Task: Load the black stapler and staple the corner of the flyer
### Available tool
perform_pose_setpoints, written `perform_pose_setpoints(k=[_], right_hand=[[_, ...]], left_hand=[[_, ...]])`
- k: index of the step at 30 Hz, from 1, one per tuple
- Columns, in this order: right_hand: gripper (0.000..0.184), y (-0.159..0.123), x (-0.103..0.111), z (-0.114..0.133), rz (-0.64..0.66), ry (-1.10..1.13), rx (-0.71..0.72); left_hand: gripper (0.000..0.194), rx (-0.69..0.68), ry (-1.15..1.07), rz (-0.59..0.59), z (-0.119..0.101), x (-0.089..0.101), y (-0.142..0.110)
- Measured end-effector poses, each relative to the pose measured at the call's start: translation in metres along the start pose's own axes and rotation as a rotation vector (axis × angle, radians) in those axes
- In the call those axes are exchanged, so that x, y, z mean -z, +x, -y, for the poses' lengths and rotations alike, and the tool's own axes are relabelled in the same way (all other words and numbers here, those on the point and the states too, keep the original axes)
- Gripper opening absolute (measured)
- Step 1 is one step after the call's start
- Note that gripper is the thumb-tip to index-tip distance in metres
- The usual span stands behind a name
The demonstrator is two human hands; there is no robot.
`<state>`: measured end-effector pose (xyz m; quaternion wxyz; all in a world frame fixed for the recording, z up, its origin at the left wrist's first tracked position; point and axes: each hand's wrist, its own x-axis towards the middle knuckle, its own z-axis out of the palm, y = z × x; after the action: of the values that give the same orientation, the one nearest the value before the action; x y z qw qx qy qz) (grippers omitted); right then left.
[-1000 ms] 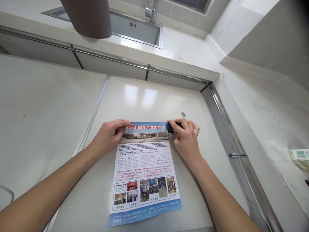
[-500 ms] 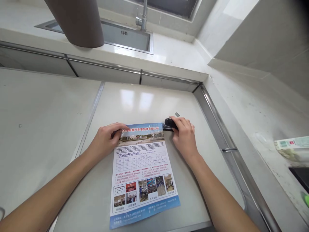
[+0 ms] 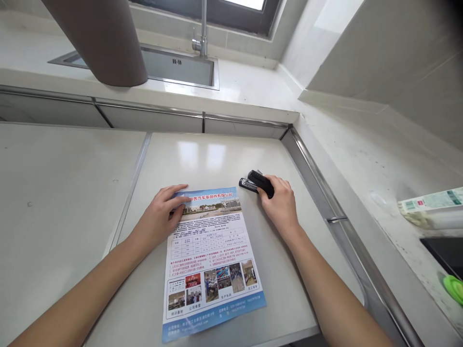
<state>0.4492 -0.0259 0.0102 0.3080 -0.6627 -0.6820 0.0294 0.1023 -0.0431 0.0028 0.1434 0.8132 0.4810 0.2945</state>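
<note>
A printed flyer (image 3: 215,250) with a blue header, photos and red text lies on the white tabletop. My left hand (image 3: 167,208) rests over its top left corner, fingers stretched out and apart, thumb on the paper. In my right hand (image 3: 280,197) is a black stapler (image 3: 261,181), gripped at its rear. The stapler's nose points left, just off the flyer's top right corner, and its jaws are apart. Just behind the stapler a small grey strip (image 3: 259,172), apparently staples, is partly hidden.
Beyond the table, a sink (image 3: 181,67) with a tap (image 3: 202,43) is set in the counter. A brown cylindrical object (image 3: 104,43) juts in from the upper left. Along the right-hand counter are a labelled package (image 3: 432,207) and a green item (image 3: 454,288).
The stapler has come off the flyer's top right corner, and a gap now shows between them. My left fingers have straightened and spread. The camera view has shifted slightly.
</note>
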Motion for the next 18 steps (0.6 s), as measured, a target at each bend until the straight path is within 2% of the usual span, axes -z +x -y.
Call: perform_pose_setpoints(k=[8, 18], right_hand=[[0.038, -0.0005, -0.0026, -0.0003, -0.004, 0.04, 0.021], [0.03, 0.0, -0.0006, 0.0031, -0.019, 0.053, 0.002]], left_hand=[[0.028, 0.035, 0.02, 0.024, 0.0025, -0.0018, -0.0007], [0.027, 0.047, 0.033, 0.036, 0.0028, -0.0015, -0.0008]])
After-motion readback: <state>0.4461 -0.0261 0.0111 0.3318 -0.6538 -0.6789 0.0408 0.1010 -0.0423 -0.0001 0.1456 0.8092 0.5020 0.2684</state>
